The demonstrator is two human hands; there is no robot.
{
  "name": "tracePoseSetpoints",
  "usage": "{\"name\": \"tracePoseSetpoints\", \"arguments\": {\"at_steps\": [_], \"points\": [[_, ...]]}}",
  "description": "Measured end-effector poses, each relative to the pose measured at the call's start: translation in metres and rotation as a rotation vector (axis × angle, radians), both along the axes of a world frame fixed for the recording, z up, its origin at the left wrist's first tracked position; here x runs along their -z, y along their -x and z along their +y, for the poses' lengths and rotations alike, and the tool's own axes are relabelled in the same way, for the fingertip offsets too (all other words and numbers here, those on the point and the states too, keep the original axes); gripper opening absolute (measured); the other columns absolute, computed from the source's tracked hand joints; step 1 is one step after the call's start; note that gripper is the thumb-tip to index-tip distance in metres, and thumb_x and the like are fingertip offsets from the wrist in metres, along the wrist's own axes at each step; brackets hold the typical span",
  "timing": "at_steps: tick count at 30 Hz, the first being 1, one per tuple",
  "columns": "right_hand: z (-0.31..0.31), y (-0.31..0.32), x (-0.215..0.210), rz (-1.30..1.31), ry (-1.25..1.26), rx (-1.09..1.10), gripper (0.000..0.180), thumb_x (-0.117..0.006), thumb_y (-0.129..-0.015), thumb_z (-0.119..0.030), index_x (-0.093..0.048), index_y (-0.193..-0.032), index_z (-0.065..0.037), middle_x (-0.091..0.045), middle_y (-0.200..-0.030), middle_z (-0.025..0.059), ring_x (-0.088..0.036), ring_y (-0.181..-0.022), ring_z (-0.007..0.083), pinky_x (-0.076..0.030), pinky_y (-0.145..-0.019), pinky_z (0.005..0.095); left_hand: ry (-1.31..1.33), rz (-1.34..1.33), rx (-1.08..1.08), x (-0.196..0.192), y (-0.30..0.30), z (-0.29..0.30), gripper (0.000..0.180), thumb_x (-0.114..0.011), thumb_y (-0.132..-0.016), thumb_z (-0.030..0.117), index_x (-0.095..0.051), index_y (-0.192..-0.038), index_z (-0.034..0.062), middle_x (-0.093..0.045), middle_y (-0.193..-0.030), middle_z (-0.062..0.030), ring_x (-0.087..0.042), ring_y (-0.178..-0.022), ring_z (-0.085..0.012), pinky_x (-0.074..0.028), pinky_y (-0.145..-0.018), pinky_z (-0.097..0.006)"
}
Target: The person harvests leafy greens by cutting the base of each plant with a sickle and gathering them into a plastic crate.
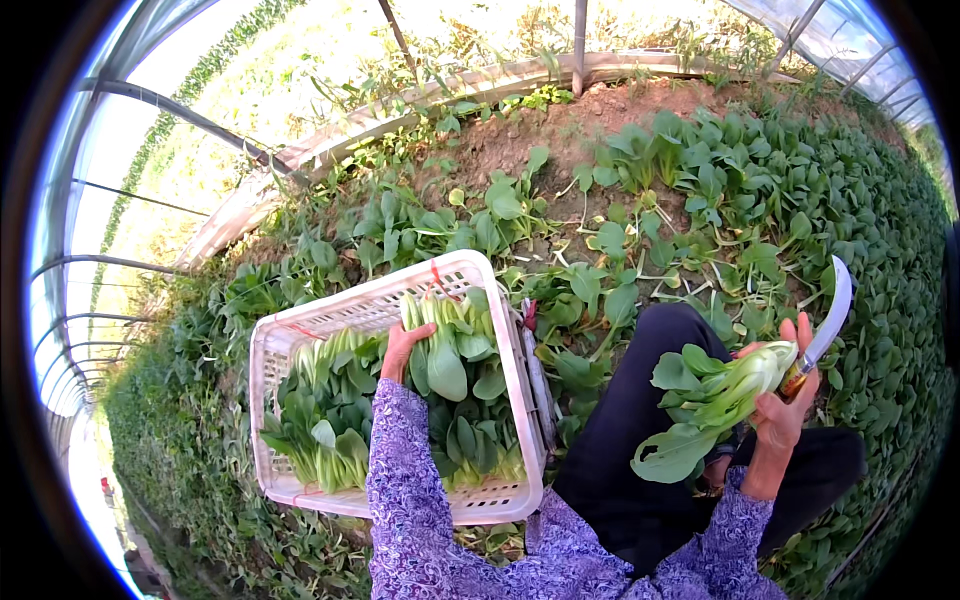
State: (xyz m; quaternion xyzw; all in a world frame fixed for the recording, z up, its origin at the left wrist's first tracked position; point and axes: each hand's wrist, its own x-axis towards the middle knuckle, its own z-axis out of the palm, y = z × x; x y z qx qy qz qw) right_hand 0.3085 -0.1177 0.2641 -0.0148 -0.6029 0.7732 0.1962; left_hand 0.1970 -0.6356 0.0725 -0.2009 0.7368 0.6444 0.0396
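My left hand (pixel 401 352) reaches into a white plastic crate (pixel 509 385) and is closed around a bok choy (pixel 446 368) at the crate's far side, its thumb across the pale stalks. More bok choy (pixel 345 470) lies in rows below it, leaves toward the middle. Out to the right, above my bent knee, my right hand (pixel 780 430) holds another bok choy (pixel 735 388) with its white base up and right and its leaves down and left. That same hand also grips a curved knife (pixel 832 318) by its brownish handle, blade upward, beside the bok choy base.
Dense leafy plants (pixel 860 220) grow on the right, with cut leaves scattered on the soil (pixel 590 115) ahead. A pale board (pixel 440 100) edges the bed. Metal hoops (pixel 190 115) and clear plastic sheeting arch on the left. A thin pale pole (pixel 538 375) lies along the crate's right side.
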Motion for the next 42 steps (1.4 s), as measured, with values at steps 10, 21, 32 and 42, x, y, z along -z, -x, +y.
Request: {"name": "tracePoseSetpoints", "arguments": {"at_steps": [10, 21, 32, 42], "points": [[-0.008, 0.002, -0.003, 0.028, -0.089, -0.131, 0.106, -0.082, -0.054, -0.018, -0.021, -0.138, 0.005, -0.055, -0.114, 0.0139, -0.061, -0.089, 0.0284, -0.053, -0.073, 0.0342, 0.831, 0.124, 0.381, -0.061, -0.024, 0.064, 0.045, -0.046, -0.089, 0.044, -0.047, -0.129, 0.0243, -0.043, -0.131, -0.0188, -0.041, -0.12, -0.0373, -0.028, -0.101, -0.048], [-0.067, 0.006, -0.05, 0.12, 0.175, -0.447, 0.108, -0.078, -0.049, 0.0, -0.019, -0.139, 0.004, -0.049, -0.128, 0.0122, -0.062, -0.091, 0.0301, -0.053, -0.072, 0.0363, 1.573, 0.415, 0.581, -0.109, -0.058, 0.058, 0.053, -0.055, -0.083, 0.044, -0.05, -0.123, 0.0099, -0.036, -0.135, -0.021, -0.032, -0.126, -0.0384, -0.018, -0.104, -0.057], [-0.151, 0.029, -0.046, -0.052, -0.191, -0.469, 0.089, -0.084, -0.064, -0.025, -0.034, -0.132, 0.004, -0.063, -0.096, 0.0106, -0.054, -0.081, 0.0073, -0.046, -0.071, 0.0214, -0.166, 0.323, 0.417, -0.21, -0.14, 0.178, 0.089, -0.073, -0.068, -0.003, -0.023, -0.141, 0.001, -0.042, -0.132, -0.0105, -0.043, -0.119, -0.0166, -0.033, -0.1, -0.03], [-0.038, 0.022, -0.008, -0.183, 0.052, 0.047, 0.048, -0.056, -0.089, -0.023, -0.04, -0.122, 0.009, -0.059, -0.097, 0.0124, -0.062, -0.065, 0.0145, -0.031, -0.038, 0.016, 1.306, 0.036, -0.148, -0.079, -0.061, -0.036, 0.083, -0.063, -0.076, 0.028, -0.019, -0.14, 0.0005, -0.037, -0.132, -0.0278, -0.045, -0.115, -0.0408, -0.042, -0.091, -0.043]]}}
